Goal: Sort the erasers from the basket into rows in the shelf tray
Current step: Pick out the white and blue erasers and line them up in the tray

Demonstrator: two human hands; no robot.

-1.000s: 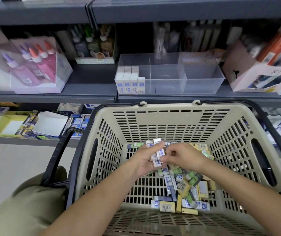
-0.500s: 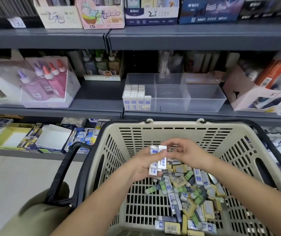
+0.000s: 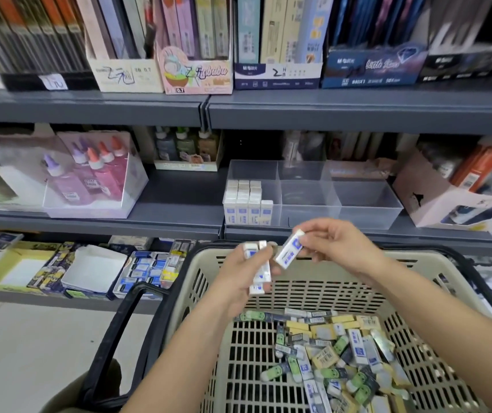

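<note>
A beige plastic shopping basket (image 3: 328, 289) with slotted walls and a black handle (image 3: 113, 338) fills the lower part of the view. A loose heap of small erasers (image 3: 332, 350) lies on its floor towards the right; they are white with blue sleeves, yellow, and green-ended. On the grey shelf just behind the basket stands a clear plastic shelf tray (image 3: 364, 211) split into compartments. Its left end compartment holds rows of white erasers with blue sleeves (image 3: 246, 202), standing upright and packed side by side. Both forearms reach in from the bottom edge, and the hands meet above the basket's far rim, below the tray's front wall. The left hand (image 3: 238, 283) has its fingers curled round a small bundle of white erasers (image 3: 260, 272), which it holds upright. The right hand (image 3: 338, 244) pinches a single white-and-blue eraser (image 3: 290, 252) by its upper end between thumb and fingertips. This eraser is tilted, and its lower end is just beside the bundle. To the left of the tray, a clear display box (image 3: 89, 177) holds pink and purple bottles with pointed caps. On the shelf above stand boxes of stationery: a cream box (image 3: 125, 75) reads "2B 0.7", a pink cartoon box (image 3: 198, 73) reads "0.7", and a white and blue box (image 3: 277, 75) reads "2B". The print on the erasers is too small to read.
</note>
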